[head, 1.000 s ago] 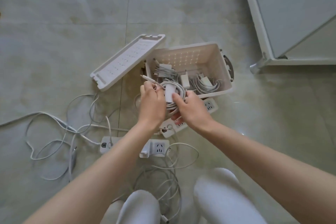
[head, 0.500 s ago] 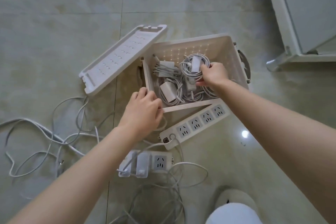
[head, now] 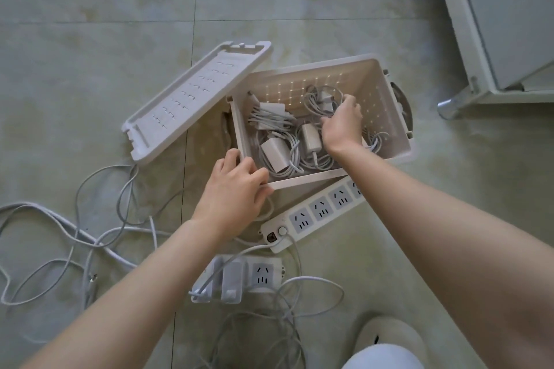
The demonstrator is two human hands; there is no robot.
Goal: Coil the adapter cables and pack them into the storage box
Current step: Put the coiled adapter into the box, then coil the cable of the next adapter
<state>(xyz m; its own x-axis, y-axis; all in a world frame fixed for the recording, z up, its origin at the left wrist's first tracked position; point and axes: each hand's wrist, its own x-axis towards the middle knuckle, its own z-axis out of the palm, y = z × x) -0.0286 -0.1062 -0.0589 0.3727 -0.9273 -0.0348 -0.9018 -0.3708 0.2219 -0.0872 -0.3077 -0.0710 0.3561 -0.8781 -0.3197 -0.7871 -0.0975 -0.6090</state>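
Right hand point(head: 341, 126) deeper — grips coil point(head: 317, 102) in box point(head: 387, 117).

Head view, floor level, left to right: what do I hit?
loose cables → box lid → storage box → white cabinet

2 power strips point(head: 314, 214) on the tiled floor point(head: 90, 84); white cabinet point(head: 506, 18) far right.

Right hand point(head: 341, 126) holds coiled cable point(head: 313, 102) in storage box point(head: 386, 111); left hand point(head: 233, 192) grips its rim.
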